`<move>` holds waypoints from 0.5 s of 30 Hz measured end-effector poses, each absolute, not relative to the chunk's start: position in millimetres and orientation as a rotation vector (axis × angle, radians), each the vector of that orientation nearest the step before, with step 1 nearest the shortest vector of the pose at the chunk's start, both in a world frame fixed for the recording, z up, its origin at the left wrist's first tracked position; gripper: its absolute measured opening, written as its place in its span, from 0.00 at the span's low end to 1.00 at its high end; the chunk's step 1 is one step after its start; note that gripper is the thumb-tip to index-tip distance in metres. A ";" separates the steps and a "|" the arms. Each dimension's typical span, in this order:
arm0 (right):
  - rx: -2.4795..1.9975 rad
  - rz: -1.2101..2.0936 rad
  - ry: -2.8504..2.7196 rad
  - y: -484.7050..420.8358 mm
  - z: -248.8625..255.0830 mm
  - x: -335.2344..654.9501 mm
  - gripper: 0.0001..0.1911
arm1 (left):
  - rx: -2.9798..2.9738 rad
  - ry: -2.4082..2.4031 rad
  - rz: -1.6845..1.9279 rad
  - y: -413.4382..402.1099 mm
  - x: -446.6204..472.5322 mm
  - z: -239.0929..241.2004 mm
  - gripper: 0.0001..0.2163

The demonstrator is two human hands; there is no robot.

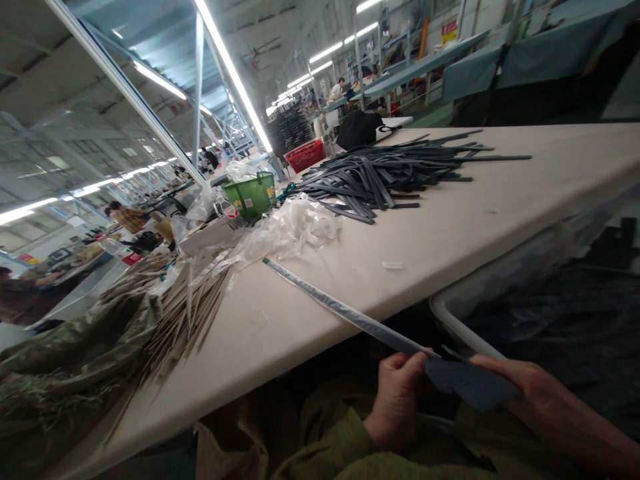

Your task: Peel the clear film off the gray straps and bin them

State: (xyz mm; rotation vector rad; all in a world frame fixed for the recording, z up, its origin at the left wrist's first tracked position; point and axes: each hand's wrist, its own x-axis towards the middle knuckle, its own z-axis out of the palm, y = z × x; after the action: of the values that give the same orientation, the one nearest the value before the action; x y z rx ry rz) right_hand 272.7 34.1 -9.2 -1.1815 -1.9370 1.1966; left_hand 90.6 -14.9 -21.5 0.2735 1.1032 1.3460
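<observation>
A long, narrow grey fabric strip (340,307) runs from my hands up onto the pale table (465,247), where its far end lies flat. My left hand (400,393) is closed, thumb and fingers pinching the strip just beyond the table's front edge. A wider dark grey part (470,385) of the material spans the gap between my hands. At its other end, my right hand (543,400) grips it, with the fingertips mostly hidden behind the fabric. Farther back on the table lies a loose pile of similar dark grey strips (375,177).
Crumpled white film strips (295,227) lie left of the pile, near a green basket (251,197) and a red basket (305,155). Thin brown strips (190,293) and an olive cloth (75,340) cover the table's left end. A plastic-lined bin (520,300) stands below the front edge.
</observation>
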 end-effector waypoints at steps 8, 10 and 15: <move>-0.875 1.151 -1.815 31.1 3.1 275.3 0.13 | 0.166 0.976 1.243 -22.0 73.4 1.4 0.20; -0.717 1.162 -1.915 27.5 4.2 266.0 0.16 | 0.189 0.936 1.210 -22.3 74.5 6.0 0.19; -0.518 1.208 -1.984 29.7 19.7 239.2 0.10 | 0.264 0.888 1.167 -27.7 71.8 12.1 0.17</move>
State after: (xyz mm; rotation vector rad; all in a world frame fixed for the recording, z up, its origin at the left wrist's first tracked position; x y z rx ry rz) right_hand 239.2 29.7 19.7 -0.5180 -1.9836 1.2081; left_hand 71.8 -27.7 12.1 0.2636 0.8877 1.1667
